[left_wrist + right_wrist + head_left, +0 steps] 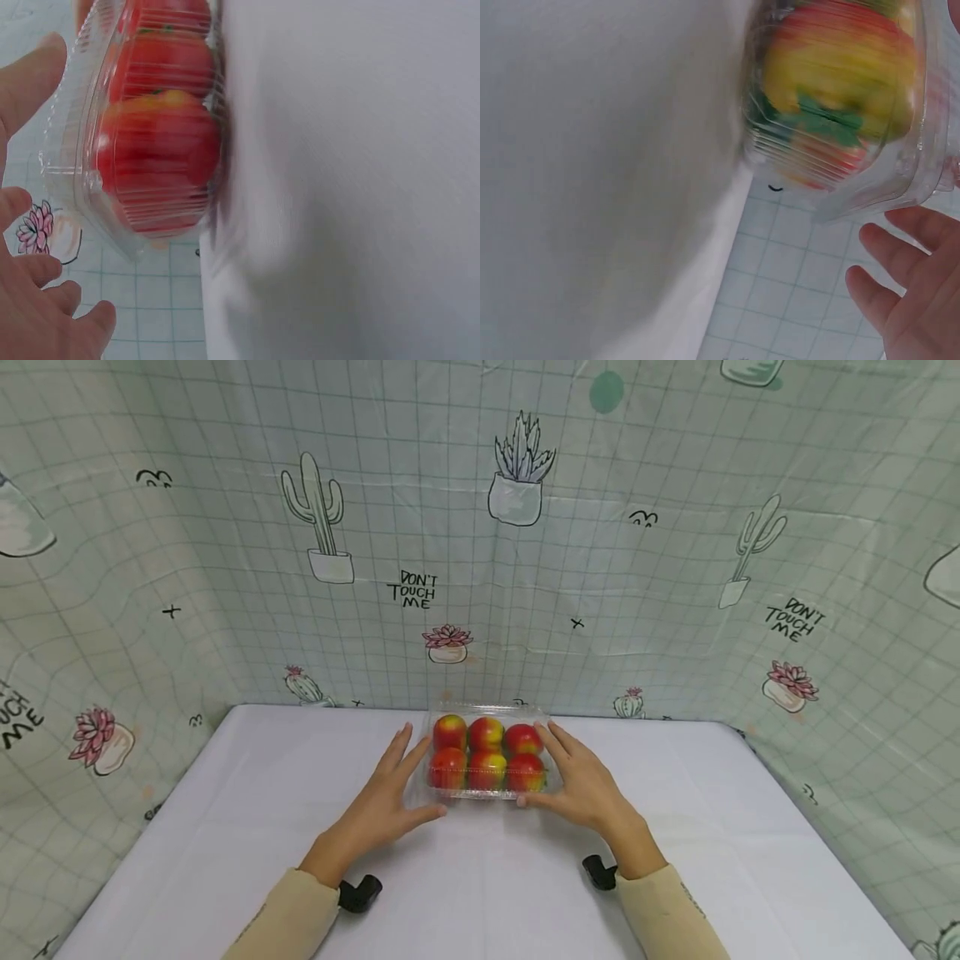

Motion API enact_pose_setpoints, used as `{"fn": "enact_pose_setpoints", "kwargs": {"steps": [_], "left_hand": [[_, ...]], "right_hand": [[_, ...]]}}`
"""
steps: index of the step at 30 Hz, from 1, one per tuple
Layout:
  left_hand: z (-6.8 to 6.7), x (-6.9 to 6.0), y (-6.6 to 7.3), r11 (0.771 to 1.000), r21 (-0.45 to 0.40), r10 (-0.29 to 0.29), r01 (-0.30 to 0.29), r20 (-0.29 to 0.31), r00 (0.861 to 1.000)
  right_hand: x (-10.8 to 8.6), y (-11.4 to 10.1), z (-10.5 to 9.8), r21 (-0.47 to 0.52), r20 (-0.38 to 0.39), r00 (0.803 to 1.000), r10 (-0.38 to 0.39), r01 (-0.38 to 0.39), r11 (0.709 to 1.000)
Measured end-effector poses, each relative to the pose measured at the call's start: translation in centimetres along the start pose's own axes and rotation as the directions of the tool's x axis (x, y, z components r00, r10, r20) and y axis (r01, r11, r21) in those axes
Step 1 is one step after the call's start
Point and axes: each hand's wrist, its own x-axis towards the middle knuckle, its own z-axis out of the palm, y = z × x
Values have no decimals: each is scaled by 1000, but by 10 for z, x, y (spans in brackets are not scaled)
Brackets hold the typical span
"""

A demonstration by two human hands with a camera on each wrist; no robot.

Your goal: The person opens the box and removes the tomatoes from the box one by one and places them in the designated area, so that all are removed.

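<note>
A clear plastic box (487, 794) holding several red and yellow fruits (487, 734) sits near the back edge of the table. The left hand (381, 802) is spread at the box's left side, thumb near its front corner. At the right side the right hand (585, 783) is spread too, its fingertips at or over the box edge; contact is hard to tell. In the left wrist view the box (154, 150) stands beside the left hand (45, 300). The right wrist view has the box (840, 90) above the spread fingers of the right hand (922, 285).
A white cloth (487, 893) covers the table. Behind and at both sides hangs a grid-patterned curtain (450, 527) with cactus drawings. Black wrist devices (360, 893) show by both beige sleeves (288, 918).
</note>
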Motion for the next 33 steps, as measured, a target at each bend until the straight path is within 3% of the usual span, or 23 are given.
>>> {"fn": "enact_pose_setpoints", "kwargs": {"steps": [3, 9, 17, 23, 33], "left_hand": [[3, 3, 0, 998, -50, -30, 31, 6, 1000], [6, 8, -1, 995, -101, -18, 17, -8, 1000], [8, 7, -2, 996, -89, 10, -12, -20, 1000], [11, 7, -4, 996, -85, 33, -36, -34, 999], [12, 5, -2, 992, -127, -10, 11, 3, 1000]], "right_hand": [[0, 0, 2, 33, 8, 1000, 16, -16, 999], [-2, 1, 3, 57, 16, 999, 46, -47, 997], [-5, 0, 7, 118, 86, 988, 129, -139, 983], [-5, -2, 5, 115, 109, 983, 149, -161, 980], [-9, -4, 5, 144, 134, 977, 166, -185, 972]]}}
